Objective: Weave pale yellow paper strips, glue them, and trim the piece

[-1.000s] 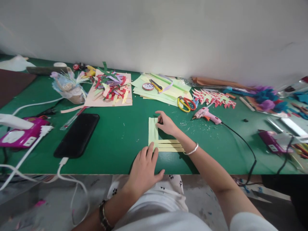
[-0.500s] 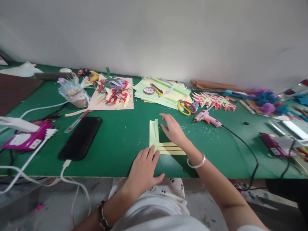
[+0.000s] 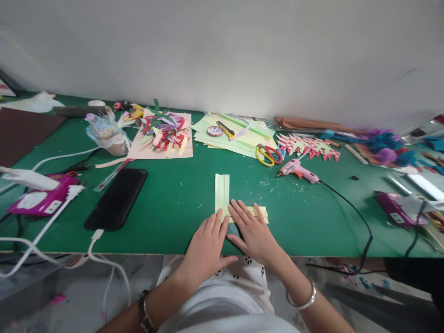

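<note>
Pale green and yellow paper strips (image 3: 222, 189) lie on the green table in an L shape, one arm pointing away from me and the other to the right. My left hand (image 3: 206, 245) rests flat at the corner of the L, its fingertips on the paper there. Over the arm of yellow strips (image 3: 262, 213) that runs to the right, my right hand (image 3: 251, 231) lies flat with fingers stretched out and covers much of it. The strips of the far-pointing arm sit side by side. Neither hand grips anything.
Behind the strips are paper sheets (image 3: 211, 138) with a cutter (image 3: 226, 129), scissors (image 3: 265, 155) and a pink glue gun (image 3: 298, 171), its cord trailing right. A phone (image 3: 116, 199) on a white cable lies left, near a magenta power strip (image 3: 38, 199).
My right hand has come down and toward me from beside the far-pointing arm onto the right-pointing strips. The far-pointing strips now lie flatter and closer together. My left hand has stayed put.
</note>
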The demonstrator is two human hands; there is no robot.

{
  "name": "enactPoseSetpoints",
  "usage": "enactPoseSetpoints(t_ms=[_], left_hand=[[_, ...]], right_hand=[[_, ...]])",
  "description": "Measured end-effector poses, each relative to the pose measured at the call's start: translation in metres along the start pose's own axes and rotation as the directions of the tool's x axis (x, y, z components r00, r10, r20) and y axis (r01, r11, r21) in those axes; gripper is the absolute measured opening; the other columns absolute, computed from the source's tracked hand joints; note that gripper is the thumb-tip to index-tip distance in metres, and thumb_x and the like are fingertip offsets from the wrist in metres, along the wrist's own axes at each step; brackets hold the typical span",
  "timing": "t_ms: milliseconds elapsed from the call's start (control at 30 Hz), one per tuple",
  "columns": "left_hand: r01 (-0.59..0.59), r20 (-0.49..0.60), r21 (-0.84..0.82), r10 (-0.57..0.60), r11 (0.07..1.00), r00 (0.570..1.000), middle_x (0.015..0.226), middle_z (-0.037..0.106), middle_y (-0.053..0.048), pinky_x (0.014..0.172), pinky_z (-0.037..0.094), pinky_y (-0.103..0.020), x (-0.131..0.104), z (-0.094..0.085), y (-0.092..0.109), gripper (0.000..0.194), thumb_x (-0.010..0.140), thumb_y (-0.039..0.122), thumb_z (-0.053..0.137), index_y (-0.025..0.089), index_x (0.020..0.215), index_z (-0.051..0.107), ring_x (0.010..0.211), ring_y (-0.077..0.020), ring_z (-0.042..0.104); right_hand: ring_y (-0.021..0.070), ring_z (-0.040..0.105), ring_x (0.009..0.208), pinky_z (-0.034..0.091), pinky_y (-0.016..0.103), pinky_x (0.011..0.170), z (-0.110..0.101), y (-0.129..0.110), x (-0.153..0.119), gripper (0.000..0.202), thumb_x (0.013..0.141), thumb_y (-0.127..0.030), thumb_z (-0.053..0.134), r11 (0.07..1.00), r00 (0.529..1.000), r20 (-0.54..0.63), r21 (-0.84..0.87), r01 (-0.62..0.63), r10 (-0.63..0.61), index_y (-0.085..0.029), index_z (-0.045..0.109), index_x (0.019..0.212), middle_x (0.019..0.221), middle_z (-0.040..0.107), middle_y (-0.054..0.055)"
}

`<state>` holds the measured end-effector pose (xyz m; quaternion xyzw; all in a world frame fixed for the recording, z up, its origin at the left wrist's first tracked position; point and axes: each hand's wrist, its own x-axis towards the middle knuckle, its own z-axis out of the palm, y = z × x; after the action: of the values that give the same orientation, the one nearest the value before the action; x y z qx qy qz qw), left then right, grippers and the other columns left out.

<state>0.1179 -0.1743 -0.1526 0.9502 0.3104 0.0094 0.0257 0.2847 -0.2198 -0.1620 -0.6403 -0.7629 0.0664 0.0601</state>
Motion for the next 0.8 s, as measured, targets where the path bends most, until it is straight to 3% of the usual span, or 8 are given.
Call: enactPoseSetpoints(t_ms=[167, 433, 667, 800], left_hand=[[0.014, -0.012, -0.071, -0.015, 0.997, 1.0, 0.141, 0.036, -0.014, 0.097, 0.035, -0.04, -0.002, 0.0, -0.002, 0.081, 0.073, 0.068, 0.048, 0.014, 0.133, 0.039, 0.123, -0.0294, 0.039], [-0.121, -0.092, -0.239, 0.101, 0.963, 0.991, 0.134, 0.043, -0.016, 0.102, 0.031, -0.043, -0.01, -0.002, -0.029, 0.079, 0.081, 0.064, 0.037, 0.013, 0.14, 0.022, 0.122, -0.0265, 0.04], [-0.186, -0.037, -0.181, 0.182, 0.966, 0.983, 0.133, 0.047, -0.011, 0.107, 0.023, -0.043, -0.01, -0.005, -0.037, 0.061, 0.084, 0.057, 0.039, 0.015, 0.128, 0.043, 0.124, -0.0229, 0.039], [-0.233, 0.004, -0.179, 0.238, 0.956, 0.971, 0.129, 0.051, -0.009, 0.106, 0.025, -0.042, -0.002, -0.014, -0.045, 0.053, 0.083, 0.051, 0.045, 0.016, 0.122, 0.049, 0.121, -0.0229, 0.043]], right_hand=[[0.0243, 0.018, 0.136, 0.021, 0.051, 0.106, -0.003, 0.018, -0.008, 0.063, 0.09, -0.05, 0.029, 0.994, 0.997, -0.028, -0.071, -0.08, 0.078, -0.019, 0.02, 0.143, 0.148, 0.018, 0.005], [0.0235, 0.02, 0.136, 0.021, 0.049, 0.107, -0.002, 0.021, -0.012, 0.061, 0.09, -0.048, 0.031, 0.993, 0.996, -0.043, -0.08, -0.086, 0.083, -0.02, 0.021, 0.143, 0.148, 0.02, 0.004], [0.0237, 0.019, 0.136, 0.02, 0.049, 0.107, -0.002, 0.022, -0.012, 0.061, 0.09, -0.049, 0.029, 0.993, 0.995, -0.028, -0.076, -0.093, 0.091, -0.019, 0.022, 0.143, 0.149, 0.018, 0.003], [0.0238, 0.02, 0.136, 0.02, 0.049, 0.107, -0.002, 0.022, -0.012, 0.061, 0.09, -0.049, 0.029, 0.993, 0.996, -0.029, -0.077, -0.089, 0.087, -0.019, 0.022, 0.143, 0.148, 0.019, 0.003]])
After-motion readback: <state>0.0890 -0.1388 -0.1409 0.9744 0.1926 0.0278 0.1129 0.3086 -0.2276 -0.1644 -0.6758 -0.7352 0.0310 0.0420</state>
